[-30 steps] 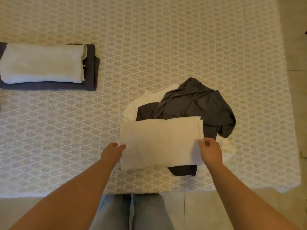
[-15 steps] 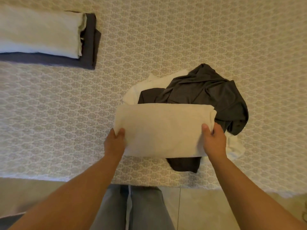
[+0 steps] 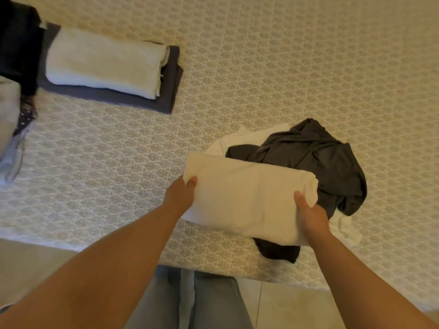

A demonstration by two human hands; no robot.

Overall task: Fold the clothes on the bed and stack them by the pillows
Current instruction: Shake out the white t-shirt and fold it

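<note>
A folded cream garment [image 3: 247,195] is held above the bed's near edge. My left hand [image 3: 181,194] grips its left end, and my right hand [image 3: 310,214] grips its right end with the thumb on top. Under and behind it lies a crumpled dark grey garment [image 3: 316,160] on a loose white one [image 3: 240,141]. At the upper left sits a stack: a folded cream piece [image 3: 104,62] on a folded grey piece [image 3: 169,86].
The bed has a patterned beige cover [image 3: 285,67]. Dark and pale bedding or a pillow [image 3: 14,55] shows at the far left edge. Below the bed edge are tiled floor [image 3: 297,307] and my jeans-clad legs [image 3: 190,302].
Both hands have tightened round the ends of the folded cream garment and lifted it slightly. The view has swung left, bringing the folded stack and the left-edge bedding into frame.
</note>
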